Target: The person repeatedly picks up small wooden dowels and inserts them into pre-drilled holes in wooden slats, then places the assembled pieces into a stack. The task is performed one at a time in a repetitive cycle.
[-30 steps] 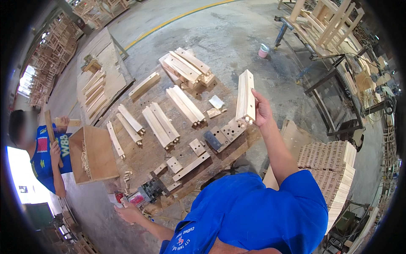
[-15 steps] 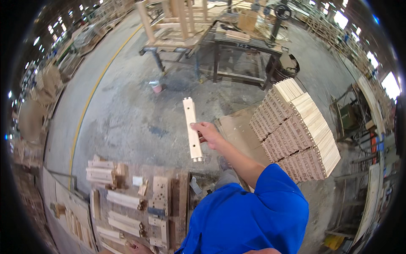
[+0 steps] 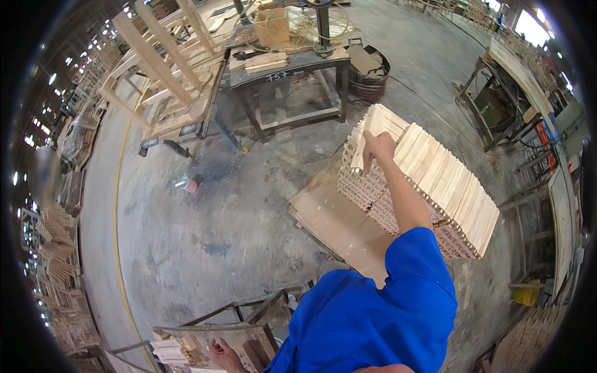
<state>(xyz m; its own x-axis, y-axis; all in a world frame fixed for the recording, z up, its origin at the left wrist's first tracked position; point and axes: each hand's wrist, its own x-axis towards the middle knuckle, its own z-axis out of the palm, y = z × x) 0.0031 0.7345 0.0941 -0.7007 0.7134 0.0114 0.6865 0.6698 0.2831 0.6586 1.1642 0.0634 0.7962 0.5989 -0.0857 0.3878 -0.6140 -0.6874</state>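
Right hand point(image 3: 379, 148), fingers closed round a wooden piece point(image 3: 358, 155) at the left end of the stack point(image 3: 444, 166), apparently placing it, which calls for squaring before letting go; left hand point(image 3: 225, 357), fingers loosely parted, by the desk point(image 3: 210, 336).

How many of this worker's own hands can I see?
2: the right hand grips a wooden piece at the wood stack; the left hand is by the workbench, near the bottom edge. Both show.
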